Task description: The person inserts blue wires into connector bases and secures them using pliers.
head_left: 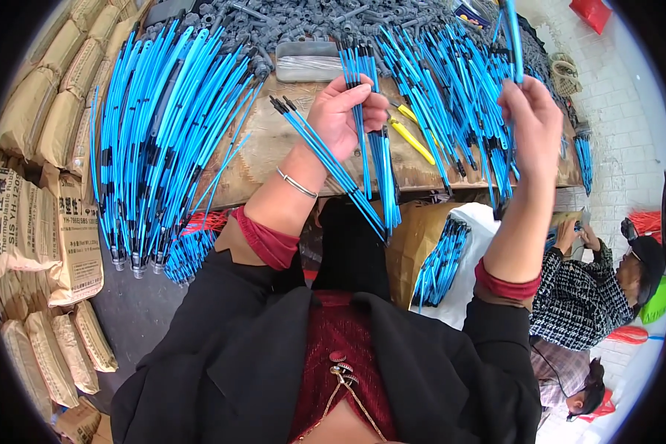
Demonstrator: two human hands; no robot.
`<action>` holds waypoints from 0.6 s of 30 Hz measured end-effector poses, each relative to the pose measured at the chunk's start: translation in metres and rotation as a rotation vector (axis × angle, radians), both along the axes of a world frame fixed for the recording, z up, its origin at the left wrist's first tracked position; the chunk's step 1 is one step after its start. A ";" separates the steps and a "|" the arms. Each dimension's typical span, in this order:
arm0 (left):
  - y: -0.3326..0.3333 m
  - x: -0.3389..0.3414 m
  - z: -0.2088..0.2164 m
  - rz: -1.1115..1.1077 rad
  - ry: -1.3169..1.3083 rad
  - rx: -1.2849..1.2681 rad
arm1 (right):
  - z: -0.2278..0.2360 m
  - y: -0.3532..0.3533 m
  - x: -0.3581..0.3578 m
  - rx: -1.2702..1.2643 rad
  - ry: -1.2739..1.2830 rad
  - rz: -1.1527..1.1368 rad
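My left hand [342,118] is closed on a few thin blue rods [360,133] with black ends, thumb against fingers. More blue rods [333,166] slant past that wrist, and a further upright bunch [385,177] hangs over the table edge beside it; whether the hand also holds these I cannot tell. Out to the right, my right hand [531,122] is raised, its fingers pinched on the lower end of a blue rod [516,44] that reaches the top of the view. Between the hands lie pliers [413,142] with yellow handles on the wooden table [274,122].
Large fans of blue rods lie left [155,140] and right [444,96]. Behind them is a heap of grey plastic parts [311,26] and a tray [280,72] of thin metal pins. Paper sacks [59,81] are stacked left. Two people [588,296] sit at right.
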State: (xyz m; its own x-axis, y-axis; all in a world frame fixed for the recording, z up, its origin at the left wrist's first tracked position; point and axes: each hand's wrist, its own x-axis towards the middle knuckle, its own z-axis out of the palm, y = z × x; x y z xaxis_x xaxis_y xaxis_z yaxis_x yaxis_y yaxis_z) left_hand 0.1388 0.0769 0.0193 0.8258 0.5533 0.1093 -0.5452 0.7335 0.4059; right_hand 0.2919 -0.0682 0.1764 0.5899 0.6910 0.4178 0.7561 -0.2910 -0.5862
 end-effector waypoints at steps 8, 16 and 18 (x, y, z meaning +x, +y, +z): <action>-0.011 0.004 -0.001 -0.300 -0.335 0.073 | -0.049 0.000 -0.068 -0.081 0.690 0.292; -0.015 0.000 0.006 -0.077 -0.194 0.125 | -0.110 -0.006 -0.063 0.413 1.019 0.505; -0.012 -0.007 0.011 -0.174 -0.228 0.073 | -0.109 -0.017 -0.047 0.476 1.002 0.619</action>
State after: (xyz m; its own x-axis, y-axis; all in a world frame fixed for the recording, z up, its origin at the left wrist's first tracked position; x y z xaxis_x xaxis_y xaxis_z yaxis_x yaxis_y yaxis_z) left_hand 0.1319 0.0644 0.0303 0.8571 0.3892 0.3375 -0.4970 0.7974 0.3424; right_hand 0.2447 -0.0856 0.0678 0.4235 0.8680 0.2594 -0.1433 0.3469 -0.9269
